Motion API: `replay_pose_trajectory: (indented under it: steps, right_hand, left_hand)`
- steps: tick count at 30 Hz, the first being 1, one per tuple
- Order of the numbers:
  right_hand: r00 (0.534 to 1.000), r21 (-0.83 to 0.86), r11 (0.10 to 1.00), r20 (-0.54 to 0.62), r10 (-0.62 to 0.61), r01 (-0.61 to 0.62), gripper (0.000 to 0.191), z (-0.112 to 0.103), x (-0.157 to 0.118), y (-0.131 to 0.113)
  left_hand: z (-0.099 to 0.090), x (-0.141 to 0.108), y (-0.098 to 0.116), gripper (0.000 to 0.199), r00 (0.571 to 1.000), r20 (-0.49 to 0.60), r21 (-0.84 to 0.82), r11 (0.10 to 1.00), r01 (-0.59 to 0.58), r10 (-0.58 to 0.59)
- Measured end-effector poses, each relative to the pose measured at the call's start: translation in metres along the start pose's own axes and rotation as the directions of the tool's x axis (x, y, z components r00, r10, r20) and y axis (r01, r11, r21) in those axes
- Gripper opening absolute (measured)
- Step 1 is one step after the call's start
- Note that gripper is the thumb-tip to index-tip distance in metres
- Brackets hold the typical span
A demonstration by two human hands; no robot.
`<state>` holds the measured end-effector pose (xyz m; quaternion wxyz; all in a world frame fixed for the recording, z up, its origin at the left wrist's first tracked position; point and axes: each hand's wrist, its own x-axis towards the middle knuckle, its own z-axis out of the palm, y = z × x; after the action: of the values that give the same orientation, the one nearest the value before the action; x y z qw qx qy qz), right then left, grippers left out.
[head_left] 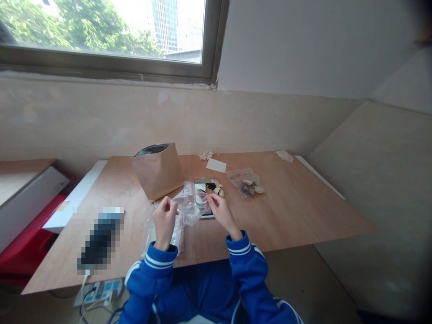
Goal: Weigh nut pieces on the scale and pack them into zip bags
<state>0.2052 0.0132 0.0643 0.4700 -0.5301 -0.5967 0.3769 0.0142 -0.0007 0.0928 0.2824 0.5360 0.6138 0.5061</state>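
A clear plastic zip bag (188, 206) with a red seal line stretches between my hands, above the table. My left hand (164, 220) is closed at the bag's left side, its fingertips partly hidden. Thumb and fingers of my right hand (221, 212) pinch the bag near its red line. Just beyond my right hand, dried brown and pale slices (216, 186), perhaps mushrooms, lie on a flat device with a shiny top (200, 185). More clear zip bags (178, 236) lie flat below and beside my left hand.
An upright brown paper bag (158, 173) stands open behind my left hand. To the right lies a clear bag of dried slices (251, 186). A white card (216, 165) and crumpled tissues (284, 156) are farther back. A blurred dark object (101, 240) with a cable is left.
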Motion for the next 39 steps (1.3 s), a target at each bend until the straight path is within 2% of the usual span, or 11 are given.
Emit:
replay_pose_trajectory:
  steps: [2, 7, 11, 17, 22, 25, 28, 32, 35, 37, 39]
  right_hand:
    - [0.997, -0.067, 0.995, 0.021, -0.078, 0.079, 0.039, -0.011, 0.007, 0.001]
    - [0.95, -0.503, 0.857, -0.202, -0.239, 0.109, 0.025, -0.03, 0.017, 0.025]
    - [0.952, -0.671, 0.736, -0.16, -0.261, 0.089, 0.026, -0.03, 0.017, 0.055]
    - [0.951, -0.541, 0.833, -0.179, -0.25, 0.117, 0.027, -0.027, 0.014, 0.057]
    - [0.958, -0.059, 0.994, -0.27, -0.101, 0.088, 0.028, -0.026, 0.009, 0.001]
    - [0.99, 0.313, 0.948, -0.14, -0.021, 0.065, 0.032, -0.021, 0.006, -0.043]
    - [1.0, 0.365, 0.931, -0.022, -0.005, 0.013, 0.032, -0.011, 0.006, -0.065]
    - [1.0, 0.078, 0.997, 0.007, -0.024, 0.023, 0.024, 0.002, 0.008, -0.062]
    - [0.986, -0.188, 0.979, 0.158, -0.049, 0.079, 0.014, 0.007, 0.006, -0.055]
    - [0.945, -0.34, 0.928, 0.327, -0.036, 0.153, 0.017, 0.007, 0.005, -0.055]
    - [0.854, -0.382, 0.896, 0.52, 0.005, 0.227, 0.021, 0.004, 0.006, -0.057]
  left_hand:
    - [0.005, 0.006, 0.006, 0.024, 0.999, 0.027, -0.019, 0.999, 0.036, -0.035]
    - [0.018, 0.016, 0.018, 0.025, 0.996, 0.075, 0.018, 0.999, 0.038, -0.039]
    - [0.024, 0.02, 0.018, 0.026, 0.999, 0.034, 0.067, 0.998, -0.021, 0.019]
    - [0.029, 0.02, 0.011, 0.024, 0.991, -0.028, 0.076, 0.989, -0.127, 0.13]
    - [0.033, 0.018, 0.013, 0.028, 0.988, 0.005, 0.083, 0.984, -0.155, 0.155]
    - [0.036, 0.017, 0.013, 0.027, 0.987, 0.034, 0.062, 0.985, -0.159, 0.157]
    - [0.038, 0.015, 0.011, 0.022, 0.994, 0.058, -0.012, 0.996, -0.094, 0.094]
    - [0.039, 0.011, 0.007, 0.034, 0.997, 0.084, -0.112, 0.994, 0.012, -0.002]
    - [0.04, 0.005, 0.004, 0.039, 0.997, 0.074, -0.139, 0.99, 0.019, -0.009]
    - [0.042, 0.003, 0.002, 0.042, 0.997, 0.074, -0.136, 0.99, 0.028, -0.018]
    - [0.043, 0.002, -0.001, 0.045, 0.997, 0.075, -0.122, 0.992, 0.038, -0.029]
